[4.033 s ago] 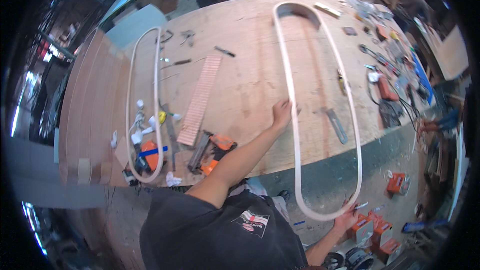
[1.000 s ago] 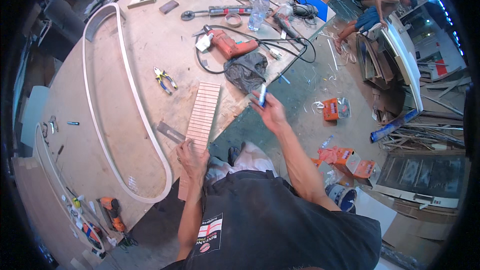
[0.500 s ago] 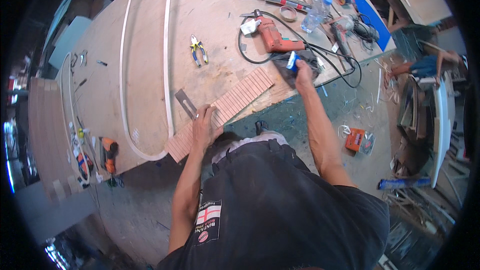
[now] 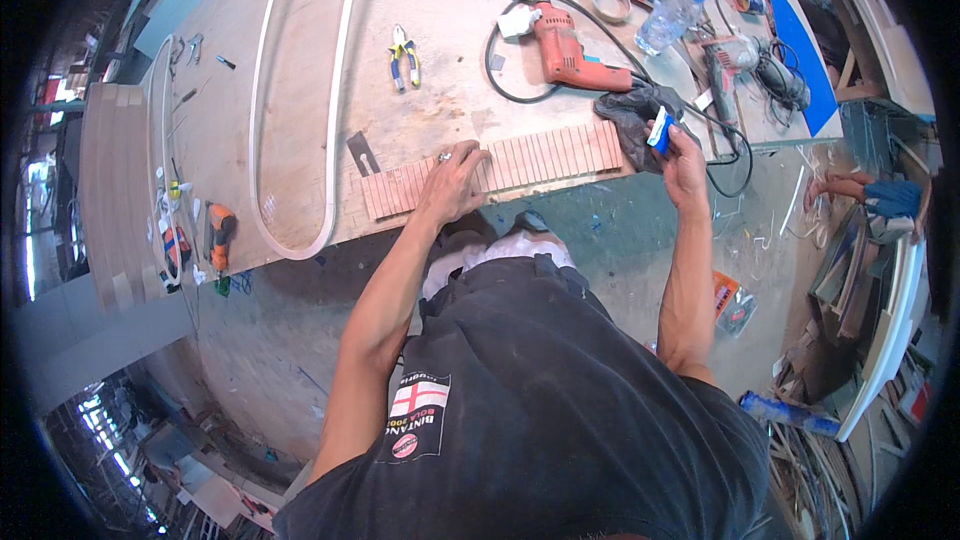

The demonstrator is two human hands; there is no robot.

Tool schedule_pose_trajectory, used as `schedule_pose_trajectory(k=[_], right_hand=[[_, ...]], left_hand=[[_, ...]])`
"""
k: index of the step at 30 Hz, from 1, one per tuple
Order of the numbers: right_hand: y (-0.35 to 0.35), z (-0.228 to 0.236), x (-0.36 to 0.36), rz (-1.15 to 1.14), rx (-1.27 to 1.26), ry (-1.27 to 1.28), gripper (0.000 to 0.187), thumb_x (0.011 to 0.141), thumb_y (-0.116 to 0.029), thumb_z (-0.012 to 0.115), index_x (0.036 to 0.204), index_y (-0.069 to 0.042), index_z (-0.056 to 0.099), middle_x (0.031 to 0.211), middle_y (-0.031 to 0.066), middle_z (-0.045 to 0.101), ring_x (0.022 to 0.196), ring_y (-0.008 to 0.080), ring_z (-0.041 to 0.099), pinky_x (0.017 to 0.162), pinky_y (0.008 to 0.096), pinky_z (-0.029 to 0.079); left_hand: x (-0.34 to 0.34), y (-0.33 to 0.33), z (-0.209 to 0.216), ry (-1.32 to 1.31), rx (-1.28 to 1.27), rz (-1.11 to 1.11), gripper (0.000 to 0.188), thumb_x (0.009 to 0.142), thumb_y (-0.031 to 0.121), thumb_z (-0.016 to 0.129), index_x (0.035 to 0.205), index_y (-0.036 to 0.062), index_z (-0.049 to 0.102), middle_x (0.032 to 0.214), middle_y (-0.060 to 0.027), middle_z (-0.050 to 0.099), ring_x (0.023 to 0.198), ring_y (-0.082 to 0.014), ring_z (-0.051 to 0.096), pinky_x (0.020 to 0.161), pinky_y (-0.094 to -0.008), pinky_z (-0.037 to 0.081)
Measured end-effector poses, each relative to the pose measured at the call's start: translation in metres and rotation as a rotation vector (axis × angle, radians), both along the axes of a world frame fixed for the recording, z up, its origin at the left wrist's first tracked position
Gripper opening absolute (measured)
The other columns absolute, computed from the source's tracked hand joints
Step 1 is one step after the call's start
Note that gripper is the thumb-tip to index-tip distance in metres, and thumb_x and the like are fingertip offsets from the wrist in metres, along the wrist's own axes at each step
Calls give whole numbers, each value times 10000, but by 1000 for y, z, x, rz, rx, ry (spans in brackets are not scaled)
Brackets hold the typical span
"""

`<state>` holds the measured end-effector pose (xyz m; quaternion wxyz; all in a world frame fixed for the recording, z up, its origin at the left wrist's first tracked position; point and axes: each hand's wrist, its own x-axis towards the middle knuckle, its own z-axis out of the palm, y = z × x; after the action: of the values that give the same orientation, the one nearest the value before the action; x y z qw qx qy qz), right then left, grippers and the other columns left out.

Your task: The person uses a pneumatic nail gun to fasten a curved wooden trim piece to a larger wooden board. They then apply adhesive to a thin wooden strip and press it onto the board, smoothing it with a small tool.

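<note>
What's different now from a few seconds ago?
Both hands let go of the long oval frame. The left hand took the slotted wooden strip, brought it from the frame's left to its right, and now holds it along the table's near edge. The right hand holds a small blue-and-white object, as a second ago; pliers and red drill stayed put.

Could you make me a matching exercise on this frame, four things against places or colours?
Things:
1. Grooved wooden strip
2. Pliers
3. Drill
4. Blue-and-white item

Descriptions:
A. Mostly red
B. In the right hand's grip
C. Under the left hand
D. Yellow-and-blue handles

Pairs: 1-C, 2-D, 3-A, 4-B
</note>
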<state>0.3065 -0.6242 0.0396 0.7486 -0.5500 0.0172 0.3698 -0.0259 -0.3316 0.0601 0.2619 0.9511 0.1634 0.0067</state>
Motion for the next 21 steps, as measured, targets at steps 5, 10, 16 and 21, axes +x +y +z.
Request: schedule_pose_trajectory(k=[5, 10, 16, 21], right_hand=[[-8, 7, -7, -31, 8, -127, 338, 1052, -244, 577, 1300, -22, 641, 1233, 92, 709, 1129, 180, 653, 1015, 366, 462], [7, 11, -38, -16, 12, -96, 407, 1044, -250, 589, 1383, -25, 580, 1347, 138, 668, 1219, 194, 624, 1029, 372, 457], [73, 34, -102, 64, 46, 28, 443, 1069, -226, 523, 1418, 47, 524, 1373, 169, 630, 1287, 265, 601, 1075, 382, 455], [130, 33, -144, 100, 2, -68, 502, 1060, -236, 561, 1463, 40, 444, 1400, 209, 597, 1303, 309, 586, 1093, 411, 459]], left_hand=[[2, -6, -6, 9, 39, -1, 774, 690, 166, 844, 1399, 139, 534, 1495, -142, 455, 1380, -373, 467, 1188, -523, 348], [-38, -18, -18, 4, 221, 23, 835, 806, 375, 807, 1527, 153, 449, 1639, -129, 331, 1522, -320, 312, 1220, -576, 261], [-130, -4, -13, -268, 104, 71, 663, 827, 345, 804, 1383, 88, 546, 1494, -130, 468, 1389, -321, 453, 1159, -531, 334], [-228, 64, -2, -531, 44, 488, 175, 800, 90, 806, 915, 36, 686, 871, -107, 681, 802, -265, 677, 739, -396, 517]])
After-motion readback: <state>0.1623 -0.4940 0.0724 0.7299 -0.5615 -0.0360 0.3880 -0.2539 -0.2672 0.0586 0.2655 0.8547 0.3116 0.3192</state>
